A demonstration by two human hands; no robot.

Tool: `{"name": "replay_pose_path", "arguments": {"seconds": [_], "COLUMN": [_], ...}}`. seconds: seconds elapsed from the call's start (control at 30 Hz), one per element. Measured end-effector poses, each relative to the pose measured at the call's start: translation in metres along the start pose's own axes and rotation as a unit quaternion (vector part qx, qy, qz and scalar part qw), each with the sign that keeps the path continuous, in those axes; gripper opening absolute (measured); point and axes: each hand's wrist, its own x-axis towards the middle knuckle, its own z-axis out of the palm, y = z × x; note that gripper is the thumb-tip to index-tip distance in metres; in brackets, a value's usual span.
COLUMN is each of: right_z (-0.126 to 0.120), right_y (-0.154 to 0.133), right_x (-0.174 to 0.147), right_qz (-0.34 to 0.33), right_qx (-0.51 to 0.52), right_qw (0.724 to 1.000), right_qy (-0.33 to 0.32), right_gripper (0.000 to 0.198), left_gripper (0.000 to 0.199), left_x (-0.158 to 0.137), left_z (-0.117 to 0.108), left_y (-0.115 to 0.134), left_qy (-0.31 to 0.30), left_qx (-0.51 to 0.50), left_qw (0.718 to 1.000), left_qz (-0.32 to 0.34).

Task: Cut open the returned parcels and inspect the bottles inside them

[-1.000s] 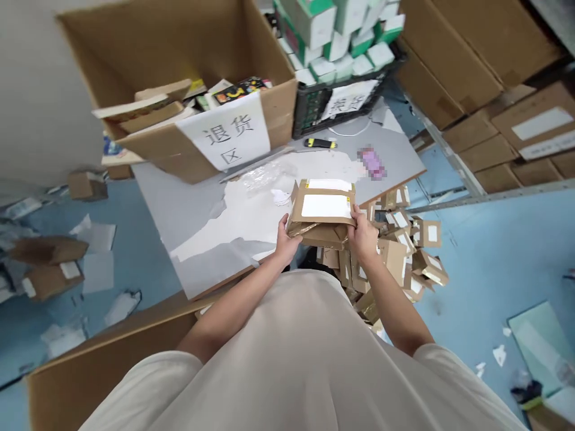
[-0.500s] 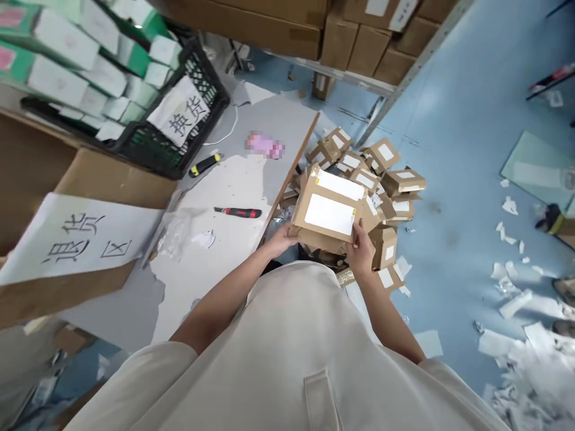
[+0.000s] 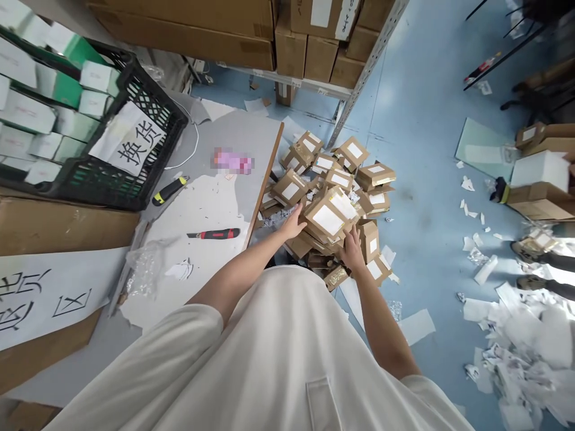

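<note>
A flat brown cardboard box [image 3: 327,221] with white labels is low over a heap of similar boxes, and I cannot tell whether it rests on them. At its left edge is my left hand [image 3: 293,225], with thumb and fingers against the side. My right hand [image 3: 353,250] grips the lower right corner, its fingers along the edge. Around the held box lie several labelled cartons [image 3: 291,190], some tilted. Crumpled clear plastic wrap [image 3: 277,219] pokes out by my left hand.
To the left, a table [image 3: 211,263] carries a red-black utility knife [image 3: 214,234], a yellow-black cutter [image 3: 169,191] and a black crate [image 3: 155,120] of green-white boxes. Shelving [image 3: 359,90] stands ahead. Paper scraps [image 3: 530,341] litter the floor at right, near another person's shoes [image 3: 530,282].
Both hands have lowered the box away from me, down to the heap. The view has shifted, so the table and crate now sit further left.
</note>
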Motion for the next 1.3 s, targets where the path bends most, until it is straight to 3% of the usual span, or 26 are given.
{"name": "replay_pose_path", "arguments": {"seconds": [0.13, 0.23, 0.33, 0.43, 0.53, 0.63, 0.7, 0.73, 0.8, 0.83, 0.93, 1.0, 1.1, 1.2, 1.3], "right_z": [-0.013, -0.024, -0.022, 0.0, 0.043, 0.099, 0.142, 0.165, 0.211, 0.232, 0.29, 0.318, 0.337, 0.329, 0.3], "right_y": [-0.006, -0.023, -0.05, -0.096, -0.16, -0.236, -0.29, -0.317, -0.368, -0.391, -0.441, -0.453, -0.441, -0.414, -0.388], "right_x": [0.009, 0.027, 0.057, 0.092, 0.117, 0.122, 0.113, 0.107, 0.093, 0.087, 0.075, 0.071, 0.06, 0.044, 0.032], "right_qz": [0.039, 0.039, -0.036, -0.143, -0.244, -0.332, -0.383, -0.41, -0.483, -0.499, -0.534, -0.553, -0.543, -0.505, -0.469], "right_qx": [-0.02, -0.061, -0.124, -0.146, -0.155, -0.149, -0.134, -0.121, -0.095, -0.081, -0.084, -0.126, -0.186, -0.13, -0.077], "right_qw": [0.999, 0.995, 0.971, 0.939, 0.898, 0.855, 0.827, 0.811, 0.778, 0.786, 0.777, 0.74, 0.689, 0.698, 0.724], "right_qy": [0.008, -0.071, -0.201, -0.278, -0.332, -0.37, -0.39, -0.4, -0.389, -0.356, -0.322, -0.362, -0.442, -0.49, -0.5], "right_gripper": [0.055, 0.048, 0.035, 0.033, 0.034, 0.036, 0.042, 0.051, 0.08, 0.096, 0.126, 0.127, 0.093, 0.053, 0.043], "left_gripper": [0.077, 0.07, 0.064, 0.061, 0.058, 0.055, 0.068, 0.083, 0.123, 0.139, 0.157, 0.146, 0.094, 0.048, 0.035], "left_x": [-0.009, -0.026, -0.061, -0.12, -0.198, -0.271, -0.306, -0.318, -0.332, -0.335, -0.329, -0.321, -0.312, -0.306, -0.298], "left_z": [-0.022, -0.038, -0.057, -0.074, -0.085, -0.102, -0.127, -0.145, -0.185, -0.206, -0.253, -0.261, -0.244, -0.21, -0.178], "left_y": [-0.005, -0.007, -0.013, -0.027, -0.046, -0.066, -0.079, -0.086, -0.101, -0.11, -0.144, -0.168, -0.193, -0.195, -0.175], "left_qy": [-0.014, 0.026, 0.109, 0.214, 0.317, 0.405, 0.467, 0.49, 0.5, 0.484, 0.377, 0.304, 0.295, 0.355, 0.385], "left_qx": [0.0, -0.055, -0.094, -0.125, -0.124, -0.042, 0.067, 0.116, 0.183, 0.206, 0.256, 0.263, 0.263, 0.28, 0.24], "left_qw": [0.997, 0.992, 0.982, 0.96, 0.923, 0.875, 0.827, 0.801, 0.769, 0.766, 0.799, 0.824, 0.833, 0.825, 0.848], "left_qz": [-0.077, -0.11, -0.125, -0.133, -0.179, -0.262, -0.307, -0.323, -0.354, -0.368, -0.393, -0.399, -0.387, -0.338, -0.275]}}
